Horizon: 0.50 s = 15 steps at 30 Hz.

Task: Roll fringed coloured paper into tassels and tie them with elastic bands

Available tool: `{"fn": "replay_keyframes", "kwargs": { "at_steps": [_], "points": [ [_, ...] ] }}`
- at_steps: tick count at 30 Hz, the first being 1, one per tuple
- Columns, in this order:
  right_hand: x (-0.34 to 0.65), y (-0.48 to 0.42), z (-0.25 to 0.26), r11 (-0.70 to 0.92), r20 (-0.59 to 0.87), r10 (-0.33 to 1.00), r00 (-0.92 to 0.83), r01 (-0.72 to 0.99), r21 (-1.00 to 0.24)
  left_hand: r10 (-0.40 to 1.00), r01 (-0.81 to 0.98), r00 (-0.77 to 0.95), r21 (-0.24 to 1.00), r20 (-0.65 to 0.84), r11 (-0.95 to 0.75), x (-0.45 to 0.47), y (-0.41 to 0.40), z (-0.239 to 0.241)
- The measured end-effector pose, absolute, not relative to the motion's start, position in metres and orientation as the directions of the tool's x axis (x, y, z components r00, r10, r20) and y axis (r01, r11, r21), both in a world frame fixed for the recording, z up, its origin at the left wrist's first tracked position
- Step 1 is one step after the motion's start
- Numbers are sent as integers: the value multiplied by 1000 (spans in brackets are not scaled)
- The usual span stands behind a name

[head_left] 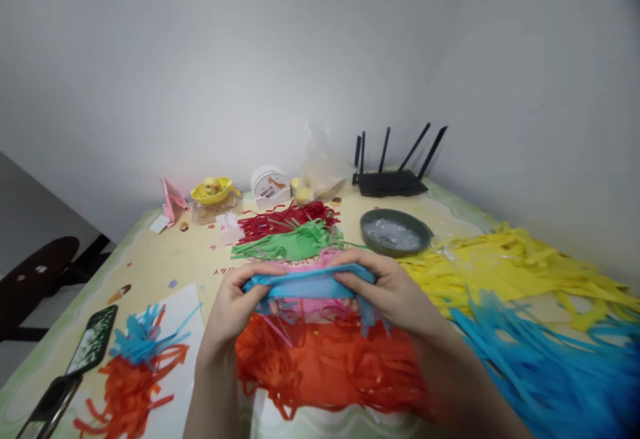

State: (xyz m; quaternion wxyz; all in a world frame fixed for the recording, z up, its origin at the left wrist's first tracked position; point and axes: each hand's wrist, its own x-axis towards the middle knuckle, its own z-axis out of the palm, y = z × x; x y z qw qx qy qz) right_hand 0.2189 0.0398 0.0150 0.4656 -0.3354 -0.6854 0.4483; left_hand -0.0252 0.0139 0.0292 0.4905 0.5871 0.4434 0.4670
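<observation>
Between my two hands a folded piece of blue tissue paper [305,284] is held up above the table. My left hand [239,299] pinches its left end with the thumb on the near side. The right end is gripped by my right hand [383,289] in the same way. Some fringe hangs from the blue paper's right side. Below and behind it lies pink fringed tissue paper [300,307], partly covered. Closer to me is orange fringed tissue paper [325,365]. Green fringed tissue paper [295,242] and red fringed tissue paper [287,221] lie farther back.
Yellow strips [505,259] and blue strips [545,352] spread over the right side. A grey bowl [425,242] holds clear plastic. Behind it stands a black router [393,184]. On the left are a phone [93,339], orange scraps [130,385] and white paper [183,352].
</observation>
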Motion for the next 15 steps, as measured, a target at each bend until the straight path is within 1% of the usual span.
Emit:
{"fn": "replay_keyframes", "kwargs": {
  "at_steps": [2, 4, 7, 9, 11, 13, 15],
  "points": [
    [218, 40, 12, 302, 303, 880, -367, -61, -951, 971, 44, 189, 986, 149, -160, -27, 13, 27],
    [219, 41, 10, 277, 309, 868, -390, -137, -951, 951, 63, 223, 970, 215, -234, -29, 12, 28],
    [221, 44, 8, 279, 327, 840, -433, -172, -945, 907, 172, 278, 912, 318, -373, -28, 9, 35],
    [223, 46, 8, 328, 356, 817, -453, -141, -934, 885, 263, 303, 862, 353, -434, -27, 7, 39],
    [224, 48, 10, 446, 432, 777, -458, -84, -891, 874, 332, 311, 819, 373, -468, -27, 6, 43],
    [223, 48, 12, 578, 515, 737, -438, 12, -816, 868, 386, 342, 788, 360, -479, -29, 5, 45],
    [221, 46, 14, 676, 576, 706, -412, 148, -722, 851, 422, 432, 767, 298, -483, -31, 5, 47]
  ]
}}
